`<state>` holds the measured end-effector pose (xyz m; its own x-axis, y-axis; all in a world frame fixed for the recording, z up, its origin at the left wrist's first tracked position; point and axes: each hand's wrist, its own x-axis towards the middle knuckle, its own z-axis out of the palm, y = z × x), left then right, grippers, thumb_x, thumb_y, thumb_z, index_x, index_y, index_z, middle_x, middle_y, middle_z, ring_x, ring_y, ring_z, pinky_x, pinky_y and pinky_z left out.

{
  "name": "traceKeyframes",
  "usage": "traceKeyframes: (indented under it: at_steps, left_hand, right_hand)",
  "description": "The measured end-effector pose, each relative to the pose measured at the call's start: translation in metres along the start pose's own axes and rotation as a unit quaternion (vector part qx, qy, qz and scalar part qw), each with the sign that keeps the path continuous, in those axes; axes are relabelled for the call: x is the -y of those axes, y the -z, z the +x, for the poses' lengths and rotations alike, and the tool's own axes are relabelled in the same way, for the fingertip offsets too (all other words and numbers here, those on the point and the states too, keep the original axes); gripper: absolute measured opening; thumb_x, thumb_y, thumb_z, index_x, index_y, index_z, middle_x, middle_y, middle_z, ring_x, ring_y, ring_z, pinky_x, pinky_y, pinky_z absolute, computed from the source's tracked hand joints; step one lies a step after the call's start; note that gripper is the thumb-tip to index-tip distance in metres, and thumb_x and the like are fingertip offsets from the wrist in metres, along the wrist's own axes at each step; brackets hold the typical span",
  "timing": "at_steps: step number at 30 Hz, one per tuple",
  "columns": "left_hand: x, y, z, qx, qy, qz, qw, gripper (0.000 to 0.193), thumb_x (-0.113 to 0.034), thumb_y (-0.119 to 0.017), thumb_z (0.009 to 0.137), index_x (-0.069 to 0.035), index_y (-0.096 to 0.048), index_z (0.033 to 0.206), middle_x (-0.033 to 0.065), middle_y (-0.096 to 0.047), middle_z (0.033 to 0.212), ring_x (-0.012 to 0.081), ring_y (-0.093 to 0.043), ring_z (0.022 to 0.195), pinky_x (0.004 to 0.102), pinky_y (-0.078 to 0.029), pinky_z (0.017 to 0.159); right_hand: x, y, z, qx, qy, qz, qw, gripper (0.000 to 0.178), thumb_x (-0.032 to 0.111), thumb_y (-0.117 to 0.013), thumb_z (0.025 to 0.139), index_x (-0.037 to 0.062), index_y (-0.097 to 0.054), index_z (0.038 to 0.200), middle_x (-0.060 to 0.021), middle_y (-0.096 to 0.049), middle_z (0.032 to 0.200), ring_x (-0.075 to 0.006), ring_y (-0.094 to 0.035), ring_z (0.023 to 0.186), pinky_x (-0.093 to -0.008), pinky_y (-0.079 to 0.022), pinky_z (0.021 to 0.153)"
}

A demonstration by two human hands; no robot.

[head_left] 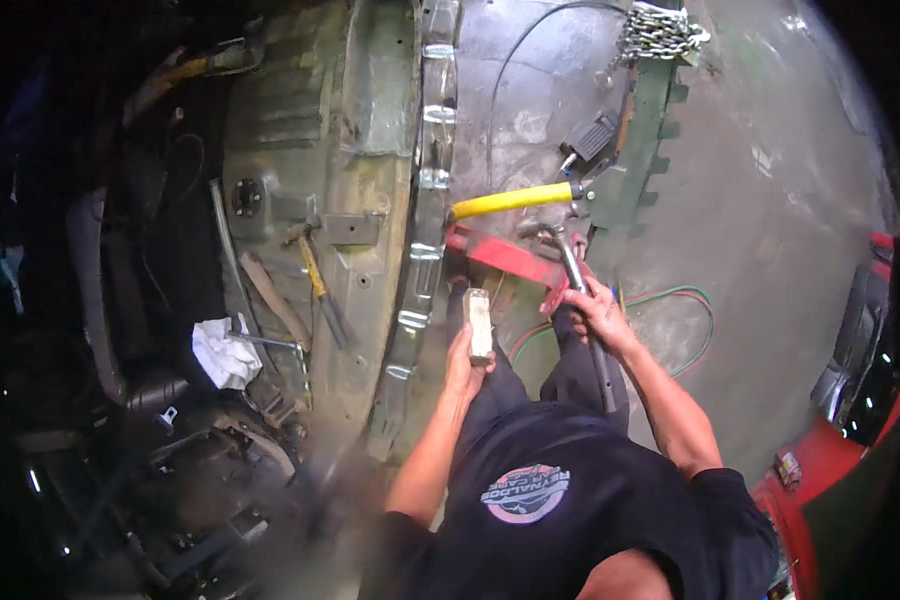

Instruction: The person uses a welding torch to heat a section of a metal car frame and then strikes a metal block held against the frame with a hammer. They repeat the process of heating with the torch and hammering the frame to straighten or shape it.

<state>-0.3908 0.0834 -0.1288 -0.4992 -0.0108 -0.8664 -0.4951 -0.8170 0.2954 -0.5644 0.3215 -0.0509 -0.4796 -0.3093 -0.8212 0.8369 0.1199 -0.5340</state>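
Note:
My left hand [460, 363] is closed around a pale, worn block [479, 325], probably wood, held upright in front of my legs. My right hand [602, 315] grips a hammer [573, 265] by its shaft; its metal head points away to the upper left and its dark handle hangs down along my thigh. Just beyond my hands is a red metal bar [505, 257], and past it a yellow cylinder with black ends [515, 198]. Close on my left runs the ribbed metal sill [425, 260] of a stripped vehicle body.
Left, on the bare vehicle floor [365, 330], lie a yellow-handled hammer [315, 275], a white cloth [225, 352] and a long bar [232, 230]. Ahead stand a green toothed beam [650, 130], a chain pile [660, 32] and a dark pedal [590, 135]. Hoses [708, 300] curl right, near a red vehicle [820, 465].

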Motion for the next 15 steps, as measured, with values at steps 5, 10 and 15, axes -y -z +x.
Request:
traceKeyframes:
  at_steps: [5, 10, 15]
  left_hand:
    - [-0.003, -0.005, 0.002, 0.022, 0.004, -0.027, 0.999, 0.045, -0.044, -0.044, 0.106, -0.007, -0.057, 0.127, 0.0106, -0.067, 0.106, 0.0249, -0.064, 0.083, 0.0395, -0.051, 0.071]
    - [-0.004, 0.016, 0.004, 0.071, 0.020, -0.084, 0.994, 0.040, -0.040, -0.052, 0.100, -0.008, -0.059, 0.123, 0.0100, -0.068, 0.102, 0.0255, -0.066, 0.083, 0.0425, -0.053, 0.076]
    - [-0.012, 0.008, -0.009, 0.079, 0.059, -0.012, 0.995, 0.037, -0.037, -0.056, 0.100, -0.008, -0.056, 0.122, 0.0106, -0.066, 0.096, 0.0231, -0.065, 0.075, 0.0402, -0.053, 0.066]
  right_hand:
    - [0.007, -0.019, 0.001, 0.017, 0.061, -0.111, 0.992, 0.025, 0.027, -0.066, 0.095, 0.0053, -0.056, 0.105, 0.0003, -0.056, 0.070, -0.0087, -0.052, 0.052, -0.0268, -0.042, 0.043]
    - [0.027, -0.042, -0.013, -0.004, 0.083, -0.214, 0.973, 0.036, 0.028, -0.069, 0.094, 0.0030, -0.061, 0.119, -0.0026, -0.064, 0.080, -0.0112, -0.060, 0.068, -0.0291, -0.047, 0.060]
    - [0.010, -0.048, -0.023, -0.020, 0.081, -0.247, 0.965, 0.041, 0.028, -0.070, 0.092, -0.0003, -0.061, 0.121, -0.0049, -0.065, 0.088, -0.0119, -0.062, 0.084, -0.0303, -0.049, 0.075]
